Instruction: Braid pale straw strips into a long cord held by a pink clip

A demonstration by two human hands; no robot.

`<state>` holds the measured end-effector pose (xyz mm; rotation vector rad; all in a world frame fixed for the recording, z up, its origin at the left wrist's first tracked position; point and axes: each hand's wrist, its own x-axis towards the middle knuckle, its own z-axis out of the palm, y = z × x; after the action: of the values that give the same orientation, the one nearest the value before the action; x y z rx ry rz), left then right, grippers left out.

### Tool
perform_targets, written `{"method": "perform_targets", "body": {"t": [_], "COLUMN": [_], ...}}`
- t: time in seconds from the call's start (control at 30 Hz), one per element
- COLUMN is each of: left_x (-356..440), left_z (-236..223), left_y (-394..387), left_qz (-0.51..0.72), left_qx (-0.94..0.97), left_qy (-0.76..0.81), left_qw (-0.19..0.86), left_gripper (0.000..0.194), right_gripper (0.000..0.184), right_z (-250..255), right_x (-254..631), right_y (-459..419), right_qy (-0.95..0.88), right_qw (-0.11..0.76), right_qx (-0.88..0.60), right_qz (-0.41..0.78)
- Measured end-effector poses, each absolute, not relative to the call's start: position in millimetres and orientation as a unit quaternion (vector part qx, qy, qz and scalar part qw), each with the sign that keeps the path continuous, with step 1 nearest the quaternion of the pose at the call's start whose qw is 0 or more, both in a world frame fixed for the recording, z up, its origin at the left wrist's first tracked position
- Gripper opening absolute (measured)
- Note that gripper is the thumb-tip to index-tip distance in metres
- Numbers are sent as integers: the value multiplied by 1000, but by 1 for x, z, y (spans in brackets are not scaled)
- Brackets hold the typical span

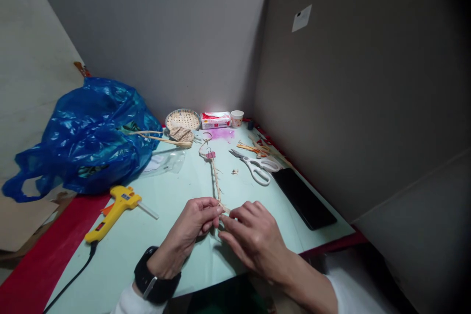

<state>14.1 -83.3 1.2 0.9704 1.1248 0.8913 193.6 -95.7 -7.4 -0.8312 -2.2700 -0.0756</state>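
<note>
A thin braided straw cord [216, 179] runs down the middle of the table toward me, with loose fibre ends sticking out along it. A pink binder clip [210, 155] grips it near its far, looped end. My left hand [198, 216], with a black watch on the wrist, pinches the near end of the cord between thumb and forefinger. Close against it, my right hand [253, 233] is closed with bent fingers on a pale strand at the same end. The fingers partly hide the strand ends.
Right of the cord lie white-handled scissors [257, 166], a black phone [303, 198] and fibre bundles [253, 147]. At left are a yellow glue gun [114, 211] and a blue plastic bag [99, 132]. A woven basket [183, 119], tissue pack [216, 120] and paper cup [237, 118] stand behind.
</note>
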Motion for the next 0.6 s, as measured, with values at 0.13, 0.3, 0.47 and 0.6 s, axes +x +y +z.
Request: {"method": "perform_targets", "body": {"t": [0.13,0.3,0.47,0.6], "left_x": [15,17,12,9], "left_z": [4,8,7,6], "left_y": [-85,-87,-89,-93], "left_qz": [378,370,347,333], "left_qx": [442,473,530,601], "left_qy": [505,518,556,580], "left_qw": [638,609,538,439], "left_gripper": [21,21,24,26], "right_gripper": [25,28,25,24], "right_z": [10,8,-11,-19], "right_x": [203,184,172,175], "right_y": [-78,-56,-53,-52], "right_qy": [-794,-753,-709,-670], "right_qw": [379,271,308,319], "right_qx": [-428,-393,-403,-396], "right_qz": [207,454,491,541]}}
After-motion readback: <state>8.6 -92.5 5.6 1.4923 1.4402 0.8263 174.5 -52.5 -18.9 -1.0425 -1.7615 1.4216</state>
